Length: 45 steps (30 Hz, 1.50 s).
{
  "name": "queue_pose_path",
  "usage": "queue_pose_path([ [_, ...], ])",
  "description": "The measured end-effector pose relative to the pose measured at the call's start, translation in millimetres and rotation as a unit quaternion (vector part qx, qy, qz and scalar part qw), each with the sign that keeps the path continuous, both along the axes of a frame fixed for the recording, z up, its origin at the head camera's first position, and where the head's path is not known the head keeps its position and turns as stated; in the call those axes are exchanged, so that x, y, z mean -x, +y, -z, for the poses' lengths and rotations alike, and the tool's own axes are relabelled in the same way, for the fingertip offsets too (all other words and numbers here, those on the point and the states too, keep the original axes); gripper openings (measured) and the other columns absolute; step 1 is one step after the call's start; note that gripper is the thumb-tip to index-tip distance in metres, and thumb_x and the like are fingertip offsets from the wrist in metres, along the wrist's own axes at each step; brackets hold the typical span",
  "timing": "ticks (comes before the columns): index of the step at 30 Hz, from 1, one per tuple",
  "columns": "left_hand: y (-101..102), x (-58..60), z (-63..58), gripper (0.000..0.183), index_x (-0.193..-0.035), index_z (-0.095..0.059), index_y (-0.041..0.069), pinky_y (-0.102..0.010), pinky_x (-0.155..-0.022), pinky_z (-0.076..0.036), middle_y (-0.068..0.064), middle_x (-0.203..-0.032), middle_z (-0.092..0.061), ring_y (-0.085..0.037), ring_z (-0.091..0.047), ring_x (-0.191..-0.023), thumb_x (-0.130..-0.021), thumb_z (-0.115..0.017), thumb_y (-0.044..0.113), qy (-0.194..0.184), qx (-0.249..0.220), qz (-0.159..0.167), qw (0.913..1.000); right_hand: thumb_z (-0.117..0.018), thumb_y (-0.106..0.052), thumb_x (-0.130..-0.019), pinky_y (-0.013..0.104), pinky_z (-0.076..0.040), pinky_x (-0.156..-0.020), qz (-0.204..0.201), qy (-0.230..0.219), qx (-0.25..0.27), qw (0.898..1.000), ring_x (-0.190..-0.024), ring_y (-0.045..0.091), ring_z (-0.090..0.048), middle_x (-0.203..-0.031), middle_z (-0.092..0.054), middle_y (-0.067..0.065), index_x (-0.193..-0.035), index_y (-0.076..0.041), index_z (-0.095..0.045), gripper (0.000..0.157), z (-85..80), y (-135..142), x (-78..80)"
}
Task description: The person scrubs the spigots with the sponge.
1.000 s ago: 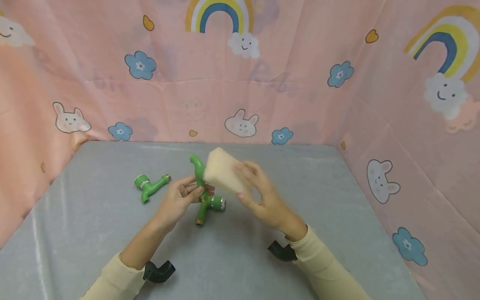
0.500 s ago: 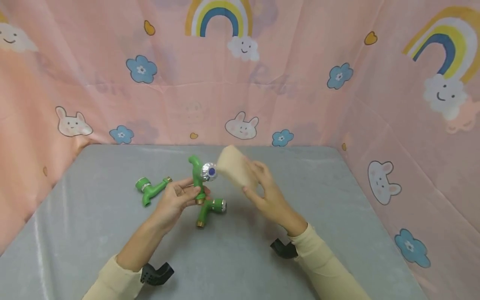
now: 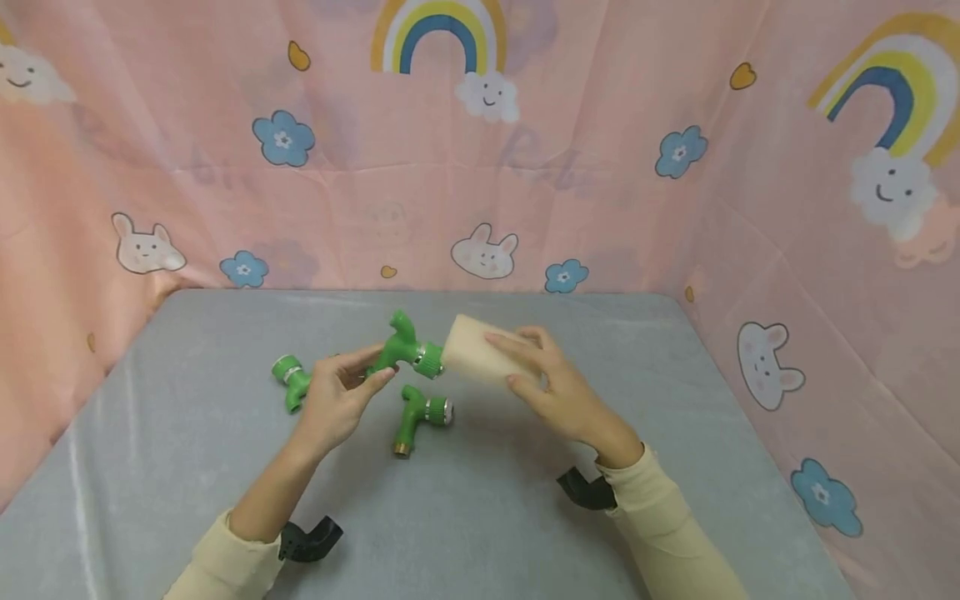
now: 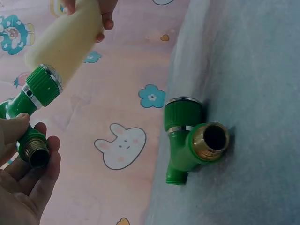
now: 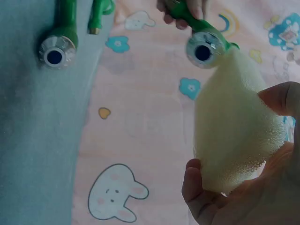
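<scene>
My left hand (image 3: 333, 400) holds a green tap (image 3: 405, 348) above the table, thumb and fingers pinching it near its brass threaded end. The tap's ribbed knob (image 4: 44, 84) points toward my right hand. In my right hand (image 3: 570, 396) is a cream-coloured sponge (image 3: 480, 350), gripped between thumb and fingers. One end of the sponge overlaps the knob's edge in the head view. The right wrist view shows the knob's silvery face (image 5: 205, 48) with a dark blue centre, right beside the sponge's tip.
A second green tap (image 3: 410, 421) lies on the grey table (image 3: 480, 533) just below the held one. Another tap (image 3: 291, 379) lies farther left, partly hidden behind my left hand. Black curved pieces (image 3: 311, 540) stick out at both wrists. Pink printed cloth (image 3: 600, 208) surrounds the table.
The held tap has turned, so its knob now points right and its silvery face has gone out of the head view. The right hand has shifted slightly right, with the sponge tilted flatter.
</scene>
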<state>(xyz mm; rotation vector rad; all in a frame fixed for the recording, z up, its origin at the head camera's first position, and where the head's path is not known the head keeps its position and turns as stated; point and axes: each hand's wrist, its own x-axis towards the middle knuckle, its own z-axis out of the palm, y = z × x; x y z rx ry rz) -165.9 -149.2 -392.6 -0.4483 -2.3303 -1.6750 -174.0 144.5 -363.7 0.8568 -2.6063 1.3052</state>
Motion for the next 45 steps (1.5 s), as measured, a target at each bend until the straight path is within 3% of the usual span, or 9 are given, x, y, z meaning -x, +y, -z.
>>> queue_pose_path([
  [6, 5.0, -0.2, 6.2, 0.034, -0.126, -0.069, 0.000, -0.024, -0.085, -0.058, -0.016, -0.119, -0.074, -0.032, -0.072, -0.107, -0.093, -0.072, 0.007, 0.016, 0.055, -0.032, 0.9979, -0.060, -0.015, -0.096, 0.038, -0.051, -0.082, -0.022, 0.006, -0.013, 1.000, -0.106, 0.031, -0.056, -0.141, -0.045, 0.019, -0.151, -0.023, -0.049, 0.057, 2.5, -10.3, -1.3],
  [13, 1.2, 3.3, 8.0, 0.034, -0.129, -0.066, -0.004, -0.017, -0.082, -0.057, -0.021, -0.118, -0.073, -0.019, -0.073, -0.101, -0.095, -0.067, 0.002, 0.017, 0.031, -0.033, 0.9988, -0.057, -0.011, -0.093, 0.036, -0.050, -0.081, -0.008, -0.048, -0.048, 0.998, -0.107, 0.032, -0.055, -0.145, -0.040, 0.018, -0.150, -0.027, -0.050, 0.060, 2.3, -7.7, 2.1],
  [19, 0.0, 5.5, 11.5, 0.038, -0.140, -0.052, -0.011, -0.023, -0.080, -0.061, -0.027, -0.103, -0.066, -0.006, -0.066, -0.090, -0.104, -0.052, 0.004, -0.060, -0.044, 0.059, 0.9955, -0.063, -0.014, -0.096, 0.043, -0.048, -0.092, -0.006, -0.018, -0.008, 1.000, -0.119, 0.033, -0.052, -0.144, -0.041, 0.015, -0.152, -0.023, -0.048, 0.058, -1.6, 4.0, 2.2],
  [22, 2.4, 6.4, 10.3, 0.039, -0.141, -0.050, -0.010, -0.028, -0.080, -0.062, -0.021, -0.098, -0.064, -0.007, -0.065, -0.089, -0.106, -0.050, 0.008, -0.079, -0.038, 0.114, 0.9896, -0.068, -0.015, -0.095, 0.045, -0.050, -0.094, -0.014, 0.030, 0.006, 0.999, -0.123, 0.033, -0.052, -0.145, -0.043, 0.015, -0.150, -0.022, -0.050, 0.059, 0.0, -1.5, 1.1],
  [27, 3.8, 6.6, 6.9, 0.038, -0.139, -0.052, -0.011, -0.031, -0.080, -0.062, -0.029, -0.098, -0.066, -0.014, -0.066, -0.088, -0.104, -0.051, 0.004, -0.087, -0.015, 0.166, 0.9822, -0.073, -0.006, -0.088, 0.049, -0.053, -0.094, 0.001, 0.093, 0.003, 0.996, -0.123, 0.037, -0.053, -0.143, -0.046, 0.020, -0.143, -0.016, -0.059, 0.057, 6.2, -15.5, 1.3],
  [31, 1.7, 6.5, 8.2, 0.037, -0.136, -0.057, -0.009, -0.029, -0.075, -0.061, -0.029, -0.108, -0.070, -0.016, -0.067, -0.084, -0.102, -0.056, 0.005, -0.080, 0.022, 0.146, 0.9858, -0.076, -0.002, -0.086, 0.051, -0.055, -0.091, 0.041, 0.105, -0.009, 0.994, -0.121, 0.042, -0.053, -0.141, -0.045, 0.024, -0.141, -0.016, -0.061, 0.059, 9.9, -14.0, 6.7],
  [37, 3.0, 4.9, 14.3, 0.034, -0.131, -0.067, 0.006, -0.023, -0.053, -0.047, -0.016, -0.105, -0.072, -0.009, -0.051, -0.063, -0.097, -0.067, 0.010, -0.041, 0.134, 0.028, 0.9898, -0.075, 0.000, -0.085, 0.053, -0.053, -0.092, 0.083, 0.076, -0.002, 0.994, -0.124, 0.041, -0.051, -0.144, -0.042, 0.022, -0.143, -0.016, -0.058, 0.063, 7.1, -2.2, 10.2],
  [40, 5.6, 2.6, 14.5, 0.033, -0.128, -0.070, 0.007, -0.021, -0.058, -0.048, -0.014, -0.110, -0.073, -0.011, -0.056, -0.070, -0.094, -0.070, 0.008, -0.025, 0.165, -0.005, 0.9860, -0.076, 0.000, -0.084, 0.051, -0.054, -0.091, 0.061, 0.096, 0.004, 0.994, -0.121, 0.040, -0.052, -0.142, -0.045, 0.022, -0.142, -0.014, -0.059, 0.062, 6.6, -8.4, 4.3],
  [45, 10.4, 0.2, 14.3, 0.030, -0.123, -0.071, 0.002, -0.020, -0.063, -0.050, -0.016, -0.112, -0.074, -0.014, -0.061, -0.077, -0.093, -0.072, 0.008, 0.003, 0.172, -0.031, 0.9845, -0.079, -0.005, -0.083, 0.051, -0.056, -0.092, 0.018, 0.163, -0.072, 0.984, -0.121, 0.040, -0.051, -0.138, -0.049, 0.023, -0.139, -0.017, -0.062, 0.060, 13.2, -26.8, -5.4],
])
